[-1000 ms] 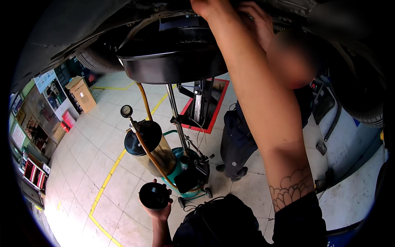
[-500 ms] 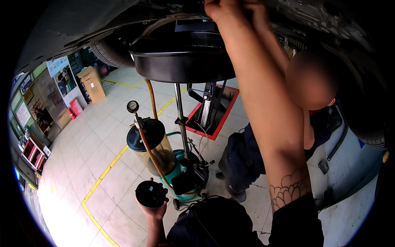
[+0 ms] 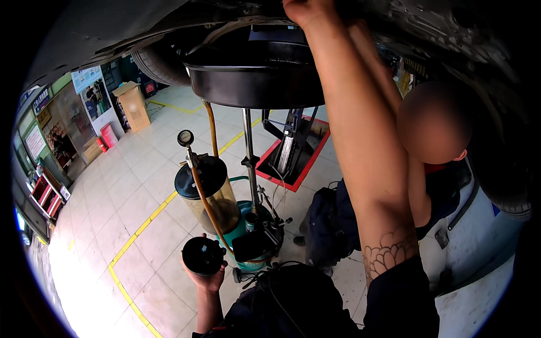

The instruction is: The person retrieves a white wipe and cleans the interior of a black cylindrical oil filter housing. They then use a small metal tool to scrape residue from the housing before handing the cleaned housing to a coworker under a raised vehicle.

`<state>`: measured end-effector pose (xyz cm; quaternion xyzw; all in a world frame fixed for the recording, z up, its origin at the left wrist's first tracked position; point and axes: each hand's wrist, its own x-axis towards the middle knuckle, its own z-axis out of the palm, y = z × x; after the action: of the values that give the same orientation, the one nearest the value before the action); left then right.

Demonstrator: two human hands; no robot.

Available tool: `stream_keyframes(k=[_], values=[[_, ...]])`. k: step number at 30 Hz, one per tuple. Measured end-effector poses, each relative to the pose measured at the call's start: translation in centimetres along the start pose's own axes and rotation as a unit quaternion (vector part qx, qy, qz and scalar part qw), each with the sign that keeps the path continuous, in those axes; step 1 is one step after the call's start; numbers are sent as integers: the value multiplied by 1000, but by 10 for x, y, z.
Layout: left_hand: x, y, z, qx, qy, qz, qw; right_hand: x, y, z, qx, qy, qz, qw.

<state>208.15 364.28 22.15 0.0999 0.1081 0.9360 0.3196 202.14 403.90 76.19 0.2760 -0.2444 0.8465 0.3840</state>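
Note:
Low in the picture, my left hand has its fingers wrapped round a black, round, cup-shaped part, with the dark face up. My right arm reaches up beneath a raised car. My right hand is at the car's underside, its fingers hidden at the top edge. Left of that forearm stands a wide black oil drain pan on a metal post. A co-worker's arm also reaches up, just behind mine.
Below the pan is an oil drainer with a clear tank, a gauge and a brown hose. A co-worker stands close on the right. Behind are a red-framed floor recess with a lift and a cardboard box.
The view has shifted slightly, so the pan and drainer sit further right. My left hand, with the black part, is a little higher and further left. My right hand stays up at the car.

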Motion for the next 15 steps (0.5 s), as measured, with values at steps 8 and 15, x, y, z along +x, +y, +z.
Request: stream_keyframes(k=[8,15], values=[[-9,0,-1,-11,-22,-2,1000,-1,-2,-6,7,-37,6,999],[-8,2,-3,-4,-24,-9,1000,8,7,-4,30,-44,-46,998]])
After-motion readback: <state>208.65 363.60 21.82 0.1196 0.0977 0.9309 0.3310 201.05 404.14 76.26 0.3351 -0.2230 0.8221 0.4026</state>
